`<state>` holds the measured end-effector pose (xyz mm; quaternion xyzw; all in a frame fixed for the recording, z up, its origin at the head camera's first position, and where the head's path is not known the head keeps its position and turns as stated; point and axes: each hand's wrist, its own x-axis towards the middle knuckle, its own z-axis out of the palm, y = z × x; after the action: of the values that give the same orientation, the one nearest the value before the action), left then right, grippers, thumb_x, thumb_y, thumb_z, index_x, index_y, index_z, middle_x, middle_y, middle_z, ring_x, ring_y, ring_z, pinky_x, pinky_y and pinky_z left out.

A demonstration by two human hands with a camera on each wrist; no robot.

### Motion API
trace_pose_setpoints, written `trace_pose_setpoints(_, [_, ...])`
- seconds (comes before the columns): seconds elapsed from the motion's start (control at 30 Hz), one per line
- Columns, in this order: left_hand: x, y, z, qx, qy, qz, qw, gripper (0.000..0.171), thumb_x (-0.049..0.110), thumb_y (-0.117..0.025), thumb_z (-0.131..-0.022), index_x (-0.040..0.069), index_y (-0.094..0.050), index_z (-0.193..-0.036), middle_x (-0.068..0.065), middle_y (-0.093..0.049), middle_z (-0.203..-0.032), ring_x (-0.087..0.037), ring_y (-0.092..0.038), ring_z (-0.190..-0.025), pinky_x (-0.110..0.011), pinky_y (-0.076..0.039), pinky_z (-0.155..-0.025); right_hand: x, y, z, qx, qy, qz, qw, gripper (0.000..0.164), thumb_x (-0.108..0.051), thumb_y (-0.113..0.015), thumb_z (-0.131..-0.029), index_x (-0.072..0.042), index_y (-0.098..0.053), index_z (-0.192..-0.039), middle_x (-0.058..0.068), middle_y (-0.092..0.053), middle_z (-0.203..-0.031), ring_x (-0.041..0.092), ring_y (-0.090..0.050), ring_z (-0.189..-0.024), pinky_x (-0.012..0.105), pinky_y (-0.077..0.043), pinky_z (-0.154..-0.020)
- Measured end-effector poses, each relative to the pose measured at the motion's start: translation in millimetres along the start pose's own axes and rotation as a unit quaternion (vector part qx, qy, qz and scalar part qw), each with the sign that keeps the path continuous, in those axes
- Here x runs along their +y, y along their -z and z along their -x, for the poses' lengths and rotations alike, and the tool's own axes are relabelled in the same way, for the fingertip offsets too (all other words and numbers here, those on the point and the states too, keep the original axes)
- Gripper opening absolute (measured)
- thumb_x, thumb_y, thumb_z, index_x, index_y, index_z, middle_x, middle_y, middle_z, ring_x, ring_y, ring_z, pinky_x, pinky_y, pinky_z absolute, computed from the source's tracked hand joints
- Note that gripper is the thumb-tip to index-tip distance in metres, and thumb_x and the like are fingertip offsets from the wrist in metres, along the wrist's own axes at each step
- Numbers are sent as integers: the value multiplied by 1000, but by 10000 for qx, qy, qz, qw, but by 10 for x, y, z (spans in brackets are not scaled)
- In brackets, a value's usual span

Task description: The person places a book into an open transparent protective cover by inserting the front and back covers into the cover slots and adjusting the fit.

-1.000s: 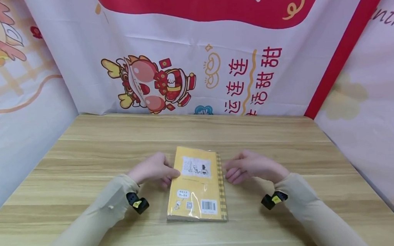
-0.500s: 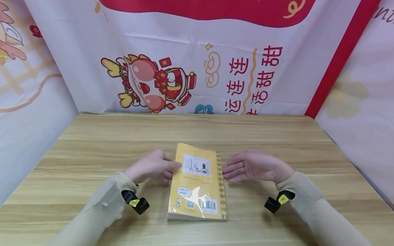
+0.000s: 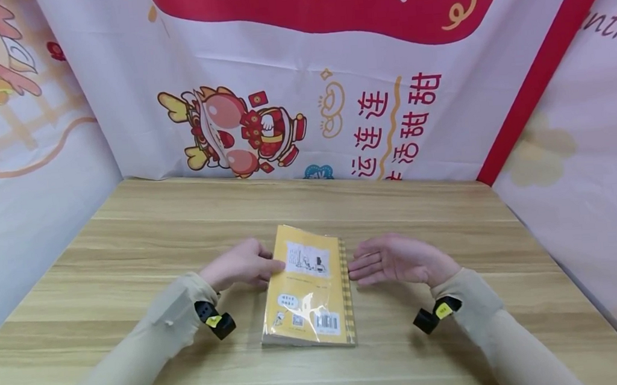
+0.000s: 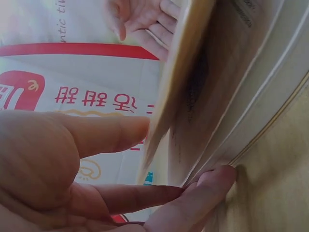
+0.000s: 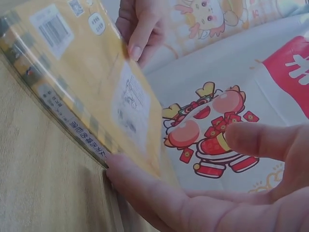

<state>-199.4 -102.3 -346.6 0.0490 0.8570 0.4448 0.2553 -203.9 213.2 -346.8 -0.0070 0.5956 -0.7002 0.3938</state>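
A yellow paperback book (image 3: 306, 289) in a clear plastic sleeve lies on the wooden table, barcode side up and its checked spine to the right. My left hand (image 3: 242, 265) holds its left edge, thumb on the cover and the other fingers at the edge of the pages. In the left wrist view, the cover (image 4: 181, 63) bows away from the pages, leaving a gap. My right hand (image 3: 401, 261) stands on its side by the spine, fingers fairly straight. The right wrist view shows a fingertip touching the spine (image 5: 63, 113), with the thumb apart from the book.
The wooden table (image 3: 169, 215) reaches back to a white and red printed cloth (image 3: 286, 49). More printed cloths hang at the left (image 3: 30, 178) and right (image 3: 586, 195). A black wrist camera (image 3: 221, 323) sits on the left wrist, another (image 3: 429, 318) on the right.
The book's upper left corner and cover have risen slightly under the left thumb. My right hand's fingers have straightened from a curled pose, and its palm has turned toward the spine.
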Motion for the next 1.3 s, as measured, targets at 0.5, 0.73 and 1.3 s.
trace_pose_setpoints(0.5, [-49, -58, -13, 501, -207, -818, 9952, 16, 18, -72, -82, 6, -67, -91, -2, -65, -79, -20, -60, -72, -26, -47, -61, 39, -5, -64, 134, -99, -1260, 9919, 65, -18, -49, -98, 12, -13, -143, 38, -27, -138, 47, -31, -130, 49, -33, -103])
trace_pose_setpoints(0.73, [-46, -66, -15, 685, -141, -1034, 9922, 17, 18, -75, -79, 7, -66, -89, -3, -64, -78, -19, -58, -66, -23, -45, -54, 42, -43, -68, 223, -9, -1460, 9890, 65, -17, -49, -98, 12, -12, -144, 38, -27, -138, 48, -29, -130, 48, -33, -103])
trace_pose_setpoints(1.3, [-60, -38, -13, 711, -113, -1182, 9904, 18, 21, -76, -79, 8, -65, -86, -4, -62, -76, -17, -56, -61, -22, -41, -52, 80, -19, -130, 186, -44, -1703, 9852, 61, -17, -46, -98, 13, -15, -142, 34, -28, -140, 43, -31, -131, 48, -32, -103])
